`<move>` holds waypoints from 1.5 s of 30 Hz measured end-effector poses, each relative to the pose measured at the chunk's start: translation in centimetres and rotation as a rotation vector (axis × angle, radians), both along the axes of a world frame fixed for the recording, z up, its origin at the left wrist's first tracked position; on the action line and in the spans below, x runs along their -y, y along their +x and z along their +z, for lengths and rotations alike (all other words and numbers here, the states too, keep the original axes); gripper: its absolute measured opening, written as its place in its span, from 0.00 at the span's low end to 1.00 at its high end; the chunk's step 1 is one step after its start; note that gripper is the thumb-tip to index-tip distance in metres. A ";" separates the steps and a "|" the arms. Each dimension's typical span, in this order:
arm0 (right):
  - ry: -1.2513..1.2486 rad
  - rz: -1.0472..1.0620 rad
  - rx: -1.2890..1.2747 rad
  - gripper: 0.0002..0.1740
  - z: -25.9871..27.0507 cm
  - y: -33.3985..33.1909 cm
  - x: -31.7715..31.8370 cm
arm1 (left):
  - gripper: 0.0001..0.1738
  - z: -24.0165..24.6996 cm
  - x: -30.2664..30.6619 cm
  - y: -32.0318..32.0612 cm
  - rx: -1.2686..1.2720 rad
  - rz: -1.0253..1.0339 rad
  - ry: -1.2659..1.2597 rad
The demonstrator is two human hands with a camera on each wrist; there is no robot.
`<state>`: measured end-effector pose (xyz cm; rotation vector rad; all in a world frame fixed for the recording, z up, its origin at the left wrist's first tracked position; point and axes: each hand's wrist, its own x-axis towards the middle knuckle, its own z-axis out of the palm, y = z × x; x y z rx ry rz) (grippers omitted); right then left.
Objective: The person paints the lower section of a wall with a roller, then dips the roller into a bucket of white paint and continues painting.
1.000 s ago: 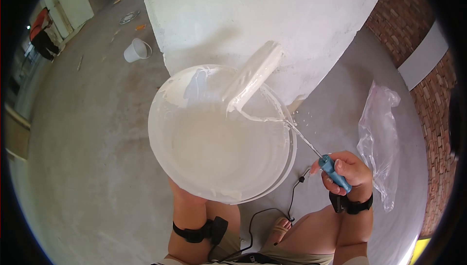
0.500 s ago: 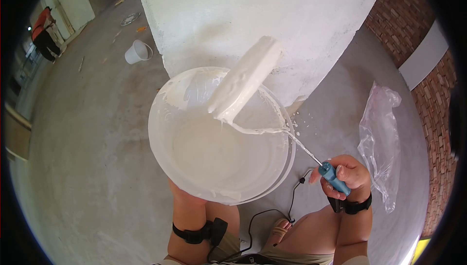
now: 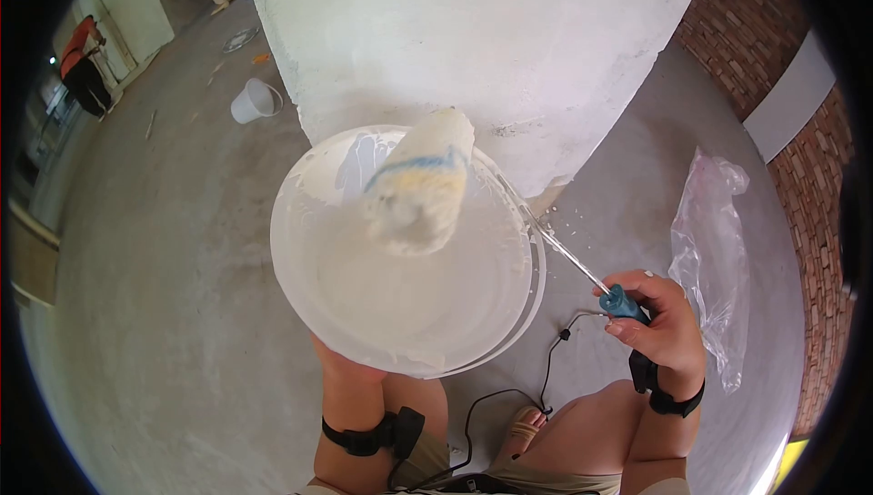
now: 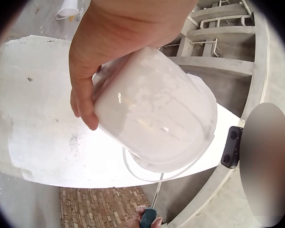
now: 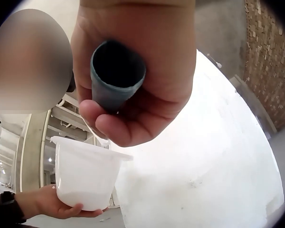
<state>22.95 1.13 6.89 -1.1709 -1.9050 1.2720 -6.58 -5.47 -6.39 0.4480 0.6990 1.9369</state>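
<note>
My right hand (image 3: 662,318) grips the teal handle (image 3: 624,302) of a paint roller; the right wrist view shows the fingers curled round that handle (image 5: 115,80). The roller's sleeve (image 3: 420,181), coated white with blue and yellow showing at its end, is over the white bucket (image 3: 300,300), which holds pale paint (image 3: 391,295). In the left wrist view my left hand (image 4: 118,42) supports the bucket (image 4: 156,109), fingers bent round its base. From the right wrist view, the left hand (image 5: 57,204) is under the bucket (image 5: 85,175).
A white-coated wall block (image 3: 473,31) stands just beyond the bucket. On the floor are clear plastic sheeting (image 3: 714,259) at right and a small white bucket (image 3: 253,102) at left. Two people are at the far left. A black cable (image 3: 491,392) hangs near my legs.
The roller has turned, so its end now faces me over the bucket, and it sits slightly lower. My right hand has rotated round the handle. The left hand stays beneath the bucket.
</note>
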 end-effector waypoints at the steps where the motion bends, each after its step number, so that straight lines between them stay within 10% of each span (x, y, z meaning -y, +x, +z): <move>1: 0.001 -0.001 -0.001 0.19 0.0 -0.2 0.1 | 0.30 0.0 -0.1 -0.2 0.018 -0.006 -0.001; 18: 0.886 -0.224 0.510 0.16 -0.8 -2.2 -0.3 | 0.28 0.4 -0.7 -0.7 0.318 -0.133 0.023; 22: 0.849 -0.191 0.449 0.16 -1.8 -1.9 -0.7 | 0.29 0.0 -0.6 -0.7 0.276 -0.112 0.042; 30: -0.006 -0.074 -0.132 0.14 -6.8 -2.4 -2.1 | 0.35 -0.1 -0.7 -1.6 0.152 -0.006 0.002; 45: 0.202 -0.338 -0.404 0.12 -17.0 -10.8 -9.3 | 0.41 2.0 2.0 -4.4 0.004 0.186 0.003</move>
